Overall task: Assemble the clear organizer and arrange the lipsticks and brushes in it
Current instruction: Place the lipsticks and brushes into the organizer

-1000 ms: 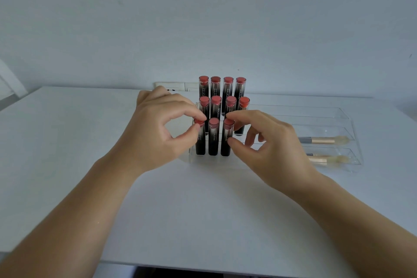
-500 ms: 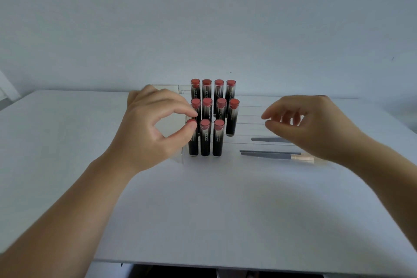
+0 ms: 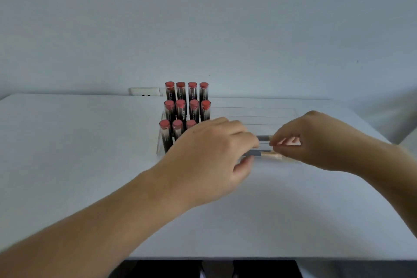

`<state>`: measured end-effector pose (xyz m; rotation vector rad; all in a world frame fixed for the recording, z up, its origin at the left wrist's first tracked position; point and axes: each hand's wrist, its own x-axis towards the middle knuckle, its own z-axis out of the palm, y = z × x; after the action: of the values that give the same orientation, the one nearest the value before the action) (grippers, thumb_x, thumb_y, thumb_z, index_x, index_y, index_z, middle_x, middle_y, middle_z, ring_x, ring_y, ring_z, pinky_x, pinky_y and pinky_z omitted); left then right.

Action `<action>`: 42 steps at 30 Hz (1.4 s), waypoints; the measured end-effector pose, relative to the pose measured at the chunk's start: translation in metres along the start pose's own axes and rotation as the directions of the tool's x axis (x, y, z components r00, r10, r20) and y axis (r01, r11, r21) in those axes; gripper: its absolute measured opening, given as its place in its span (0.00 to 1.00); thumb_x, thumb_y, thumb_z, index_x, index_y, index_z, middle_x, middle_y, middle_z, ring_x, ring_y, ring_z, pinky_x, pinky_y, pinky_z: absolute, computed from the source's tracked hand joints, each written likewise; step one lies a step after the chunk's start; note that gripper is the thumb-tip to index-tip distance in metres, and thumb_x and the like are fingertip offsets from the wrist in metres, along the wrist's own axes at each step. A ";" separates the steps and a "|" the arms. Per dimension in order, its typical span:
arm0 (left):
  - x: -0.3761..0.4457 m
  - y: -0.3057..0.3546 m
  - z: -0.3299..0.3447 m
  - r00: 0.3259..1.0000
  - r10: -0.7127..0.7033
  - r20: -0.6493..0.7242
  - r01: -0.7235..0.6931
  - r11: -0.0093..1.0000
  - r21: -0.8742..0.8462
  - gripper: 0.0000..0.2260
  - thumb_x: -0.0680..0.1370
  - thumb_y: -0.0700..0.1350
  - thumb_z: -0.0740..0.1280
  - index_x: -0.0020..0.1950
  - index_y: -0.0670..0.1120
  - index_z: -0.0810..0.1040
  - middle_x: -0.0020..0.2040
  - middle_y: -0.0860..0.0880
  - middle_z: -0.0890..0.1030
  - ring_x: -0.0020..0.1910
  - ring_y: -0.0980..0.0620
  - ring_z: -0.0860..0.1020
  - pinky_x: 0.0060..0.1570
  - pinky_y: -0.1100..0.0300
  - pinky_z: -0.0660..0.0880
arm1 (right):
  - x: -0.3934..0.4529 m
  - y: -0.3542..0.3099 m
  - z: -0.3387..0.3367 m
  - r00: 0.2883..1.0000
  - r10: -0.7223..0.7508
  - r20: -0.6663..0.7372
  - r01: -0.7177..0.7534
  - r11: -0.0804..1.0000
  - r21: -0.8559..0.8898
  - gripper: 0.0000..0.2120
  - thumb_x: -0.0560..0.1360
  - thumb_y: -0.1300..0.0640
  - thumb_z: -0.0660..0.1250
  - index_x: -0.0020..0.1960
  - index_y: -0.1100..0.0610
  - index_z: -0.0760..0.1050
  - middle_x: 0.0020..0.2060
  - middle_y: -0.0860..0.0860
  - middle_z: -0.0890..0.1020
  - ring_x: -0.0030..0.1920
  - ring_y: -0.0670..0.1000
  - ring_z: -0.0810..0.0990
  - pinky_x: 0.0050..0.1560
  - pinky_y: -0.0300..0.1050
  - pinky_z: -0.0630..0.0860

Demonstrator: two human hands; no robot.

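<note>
Several red-capped black lipsticks (image 3: 187, 106) stand upright in three stepped rows in the left part of the clear organizer (image 3: 252, 111). In its right part two brushes lie flat. The rear brush (image 3: 264, 137) shows a grey handle; the front brush (image 3: 266, 153) shows a grey handle and a gold ferrule. My left hand (image 3: 209, 156) reaches across the front row, with its fingers above and its thumb below the front brush's handle. My right hand (image 3: 316, 140) comes in from the right with curled fingertips at the brushes' ferrules, hiding their bristles. Motion blur hides whether it grips one.
The organizer sits toward the back of a white table (image 3: 79, 153), close to a pale wall. A white wall socket (image 3: 145, 91) is behind the lipsticks. The table's near edge (image 3: 225, 258) runs along the bottom of the view.
My left hand has left the front-left lipstick and moved right to the brushes. My right hand has moved from the lipsticks out to the right, then down onto the brushes.
</note>
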<state>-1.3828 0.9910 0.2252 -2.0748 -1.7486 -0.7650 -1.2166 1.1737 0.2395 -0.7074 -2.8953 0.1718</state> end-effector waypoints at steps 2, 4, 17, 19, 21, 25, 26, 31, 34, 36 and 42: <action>0.003 0.006 0.016 0.993 -0.087 0.076 0.083 0.995 0.054 0.10 0.81 0.49 0.63 0.56 0.48 0.81 0.51 0.53 0.81 0.51 0.49 0.77 0.51 0.52 0.75 | -0.006 0.001 0.004 1.000 0.006 0.008 -0.006 0.999 -0.032 0.06 0.74 0.43 0.67 0.49 0.37 0.82 0.42 0.35 0.84 0.43 0.40 0.80 0.47 0.45 0.79; 0.004 0.006 0.028 0.979 -0.168 0.116 0.156 0.982 0.103 0.12 0.82 0.48 0.60 0.60 0.49 0.79 0.54 0.53 0.80 0.54 0.50 0.76 0.53 0.52 0.74 | -0.009 0.002 0.008 1.000 0.008 0.026 -0.006 0.998 -0.055 0.08 0.76 0.42 0.65 0.52 0.37 0.81 0.44 0.35 0.84 0.43 0.42 0.79 0.47 0.46 0.79; 0.004 -0.009 0.053 0.953 -0.250 0.171 0.215 0.956 0.201 0.11 0.83 0.45 0.60 0.54 0.50 0.82 0.47 0.52 0.76 0.48 0.48 0.73 0.47 0.54 0.71 | -0.010 -0.012 0.021 0.991 -0.015 0.130 0.037 0.986 -0.162 0.14 0.82 0.42 0.53 0.56 0.41 0.77 0.49 0.39 0.72 0.50 0.46 0.77 0.49 0.45 0.77; 0.003 -0.010 0.054 0.955 -0.244 0.169 0.209 0.957 0.201 0.11 0.83 0.45 0.61 0.54 0.50 0.83 0.46 0.52 0.76 0.47 0.49 0.72 0.46 0.55 0.71 | -0.011 -0.013 0.022 0.993 -0.017 0.120 0.038 0.984 -0.175 0.14 0.83 0.43 0.52 0.57 0.41 0.75 0.51 0.40 0.73 0.49 0.47 0.76 0.49 0.45 0.77; 0.003 -0.010 0.054 0.956 -0.244 0.161 0.212 0.958 0.193 0.10 0.83 0.45 0.61 0.53 0.50 0.83 0.46 0.52 0.76 0.47 0.49 0.72 0.46 0.55 0.71 | -0.012 -0.013 0.023 0.995 -0.017 0.095 0.034 0.984 -0.174 0.12 0.83 0.44 0.53 0.55 0.42 0.74 0.50 0.40 0.74 0.47 0.46 0.76 0.47 0.45 0.76; 0.005 -0.008 0.052 0.966 -0.228 0.120 0.205 0.963 0.178 0.08 0.82 0.45 0.64 0.52 0.49 0.84 0.46 0.52 0.78 0.46 0.49 0.73 0.47 0.52 0.73 | -0.013 -0.010 0.024 0.998 0.021 0.062 -0.015 0.996 -0.093 0.06 0.81 0.42 0.57 0.49 0.43 0.70 0.46 0.41 0.78 0.46 0.47 0.78 0.47 0.48 0.78; 0.005 -0.007 0.050 0.969 -0.224 0.102 0.206 0.965 0.163 0.07 0.81 0.45 0.66 0.51 0.48 0.84 0.46 0.52 0.78 0.46 0.48 0.73 0.47 0.52 0.73 | -0.013 -0.009 0.024 0.997 0.036 0.062 -0.032 0.998 -0.062 0.06 0.80 0.42 0.59 0.49 0.43 0.70 0.45 0.41 0.79 0.46 0.48 0.78 0.47 0.49 0.78; 0.013 -0.007 0.045 0.970 -0.238 0.042 0.231 0.965 0.121 0.10 0.78 0.49 0.72 0.58 0.47 0.83 0.52 0.51 0.80 0.51 0.48 0.76 0.53 0.54 0.73 | -0.012 -0.004 0.021 0.996 0.079 0.050 -0.084 0.991 0.106 0.05 0.77 0.43 0.66 0.47 0.42 0.72 0.44 0.40 0.81 0.47 0.48 0.80 0.49 0.51 0.79; 0.013 -0.008 0.046 0.965 -0.261 0.034 0.256 0.961 0.099 0.12 0.79 0.52 0.69 0.59 0.47 0.82 0.55 0.52 0.81 0.54 0.49 0.75 0.56 0.54 0.73 | -0.014 0.000 0.019 0.997 0.069 0.025 -0.072 0.980 0.183 0.04 0.76 0.44 0.69 0.45 0.42 0.74 0.42 0.40 0.82 0.45 0.45 0.81 0.49 0.50 0.79; 0.013 -0.009 0.047 0.963 -0.264 0.056 0.257 0.961 0.104 0.14 0.80 0.54 0.67 0.61 0.48 0.82 0.55 0.53 0.82 0.56 0.49 0.75 0.57 0.52 0.73 | -0.015 0.003 0.017 0.998 0.055 -0.003 -0.053 0.976 0.212 0.04 0.76 0.45 0.69 0.44 0.42 0.75 0.40 0.40 0.83 0.43 0.44 0.81 0.47 0.51 0.79; 0.011 -0.011 0.047 0.957 -0.285 0.055 0.279 0.955 0.097 0.22 0.78 0.61 0.65 0.63 0.46 0.81 0.55 0.52 0.83 0.56 0.49 0.76 0.57 0.52 0.74 | -0.013 0.024 -0.015 0.998 -0.011 -0.065 0.020 0.991 0.133 0.05 0.71 0.40 0.67 0.44 0.39 0.76 0.39 0.35 0.82 0.42 0.40 0.80 0.45 0.41 0.77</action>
<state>-1.3830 1.0285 0.1925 -1.8363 -2.1072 -0.6847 -1.1914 1.1898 0.2487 -0.6550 -2.7963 0.3307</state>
